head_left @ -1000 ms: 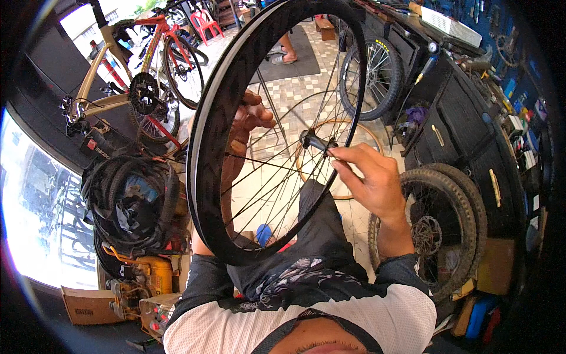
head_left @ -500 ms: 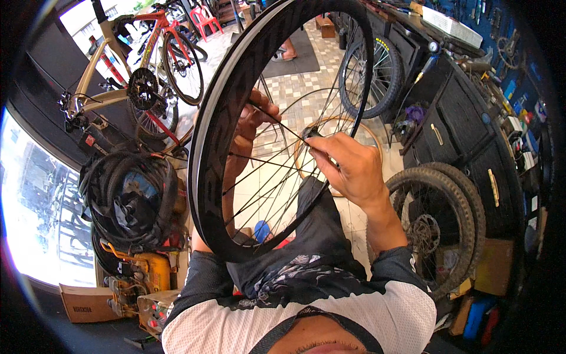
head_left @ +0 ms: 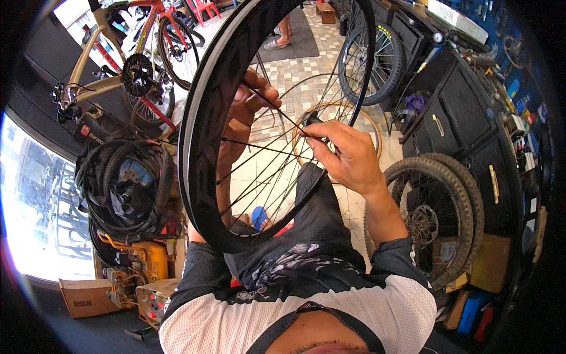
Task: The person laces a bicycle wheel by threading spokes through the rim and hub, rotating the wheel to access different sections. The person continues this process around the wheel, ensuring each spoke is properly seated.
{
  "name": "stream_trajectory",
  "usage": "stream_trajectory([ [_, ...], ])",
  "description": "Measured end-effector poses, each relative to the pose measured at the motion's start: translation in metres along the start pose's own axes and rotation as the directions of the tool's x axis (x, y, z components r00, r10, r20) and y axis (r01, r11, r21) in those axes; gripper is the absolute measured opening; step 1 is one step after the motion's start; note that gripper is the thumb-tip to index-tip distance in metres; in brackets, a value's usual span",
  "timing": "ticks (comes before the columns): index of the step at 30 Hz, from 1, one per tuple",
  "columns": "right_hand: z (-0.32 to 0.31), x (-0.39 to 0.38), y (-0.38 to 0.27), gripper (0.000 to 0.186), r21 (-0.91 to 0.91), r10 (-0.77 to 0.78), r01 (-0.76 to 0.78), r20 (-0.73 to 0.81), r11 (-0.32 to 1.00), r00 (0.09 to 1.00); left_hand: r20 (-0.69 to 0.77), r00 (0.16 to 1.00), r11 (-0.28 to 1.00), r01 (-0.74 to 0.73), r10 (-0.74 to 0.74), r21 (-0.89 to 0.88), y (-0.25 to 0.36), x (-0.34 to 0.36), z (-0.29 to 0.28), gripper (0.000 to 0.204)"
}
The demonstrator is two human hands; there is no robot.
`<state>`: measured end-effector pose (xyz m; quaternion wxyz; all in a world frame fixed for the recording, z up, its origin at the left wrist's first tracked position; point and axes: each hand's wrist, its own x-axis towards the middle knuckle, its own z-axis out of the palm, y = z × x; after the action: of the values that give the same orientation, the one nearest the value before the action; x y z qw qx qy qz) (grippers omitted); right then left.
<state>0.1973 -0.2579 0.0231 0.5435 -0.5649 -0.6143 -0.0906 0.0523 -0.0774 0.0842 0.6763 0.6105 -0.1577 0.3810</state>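
A black deep-rimmed bicycle wheel (head_left: 196, 147) stands upright and tilted in front of me, above my lap. My right hand (head_left: 348, 154) pinches a thin black spoke (head_left: 287, 113) between thumb and fingertips, close to the dark hub (head_left: 310, 118). Farther along the same spoke, toward the rim, the curled fingers of my left hand (head_left: 254, 97) are closed on it. My left forearm passes behind the rim, which hides part of that hand. Other black spokes (head_left: 265, 176) fan out below, between hub and rim.
Bicycles (head_left: 138, 74) stand at the far left, above a heap of black tyres (head_left: 127, 189) and a yellow machine (head_left: 154, 259). Knobbly-tyred wheels (head_left: 433, 221) lean by dark drawers (head_left: 457, 121) on my right. Another person's sandalled foot (head_left: 277, 44) shows at the back.
The wheel and both hands have shifted slightly left in the picture. My right hand has moved a little along the spoke. The other person's foot and leg show more fully.
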Motion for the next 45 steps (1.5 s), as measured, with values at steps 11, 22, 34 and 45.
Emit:
stream_trajectory([
  [11,0.012,0.005,-0.004,0.020,0.078,0.139,-0.134,-0.064,0.988,0.988,0.009,1.000,0.998,-0.006,0.006,-0.064,-0.004,0.002,-0.001,0.037],
  [22,0.009,0.011,0.007,0.023,0.096,0.030,-0.030,-0.005,0.995,1.000,-0.006,0.999,0.999,0.038,-0.038,-0.012,0.000,0.003,0.003,0.037],
  [34,-0.003,0.023,-0.005,0.020,0.151,0.145,-0.149,0.043,0.977,0.989,0.016,1.000,0.998,0.007,-0.006,-0.056,-0.006,0.003,0.001,0.037],
  [45,-0.002,0.023,-0.010,0.020,0.130,0.163,-0.178,0.122,0.975,0.979,0.054,0.999,0.995,0.010,-0.004,-0.103,-0.003,0.000,0.004,0.030],
])
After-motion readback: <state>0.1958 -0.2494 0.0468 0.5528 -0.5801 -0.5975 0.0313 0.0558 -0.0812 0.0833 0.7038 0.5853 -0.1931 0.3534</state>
